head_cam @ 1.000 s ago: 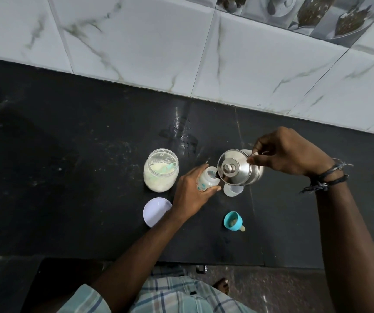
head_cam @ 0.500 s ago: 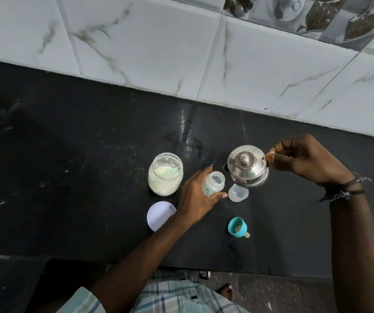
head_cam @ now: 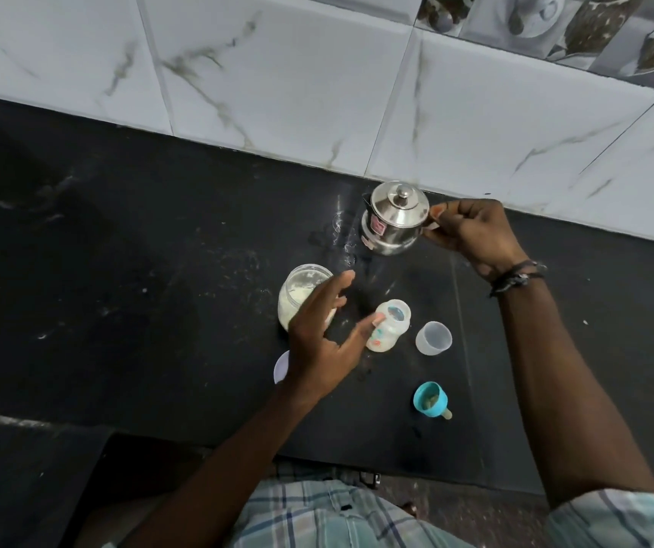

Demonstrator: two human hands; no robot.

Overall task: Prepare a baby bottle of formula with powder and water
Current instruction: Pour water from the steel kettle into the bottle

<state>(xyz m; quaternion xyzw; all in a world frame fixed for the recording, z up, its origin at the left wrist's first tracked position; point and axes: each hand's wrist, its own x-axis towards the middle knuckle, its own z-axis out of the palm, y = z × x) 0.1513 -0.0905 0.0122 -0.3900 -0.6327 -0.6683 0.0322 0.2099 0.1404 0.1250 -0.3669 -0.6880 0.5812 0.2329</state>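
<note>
Right hand [head_cam: 471, 235] grips kettle [head_cam: 394, 219]; left hand [head_cam: 323, 334] spread.

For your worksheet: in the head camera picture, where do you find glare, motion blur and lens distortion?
Head view: glare streaks the black counter beside the steel kettle; the left hand is smeared by motion; the wide lens bows the tiled wall.

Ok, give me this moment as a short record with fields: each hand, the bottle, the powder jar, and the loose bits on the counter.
left hand: fingers spread, thumb tip touching the baby bottle
right hand: holds the steel kettle by its handle, near the tiled wall
baby bottle: upright, open, no teat
powder jar: open, partly behind the left hand
clear cap: right of the bottle
teal teat ring: nearer the counter edge
white lid: mostly hidden
</note>
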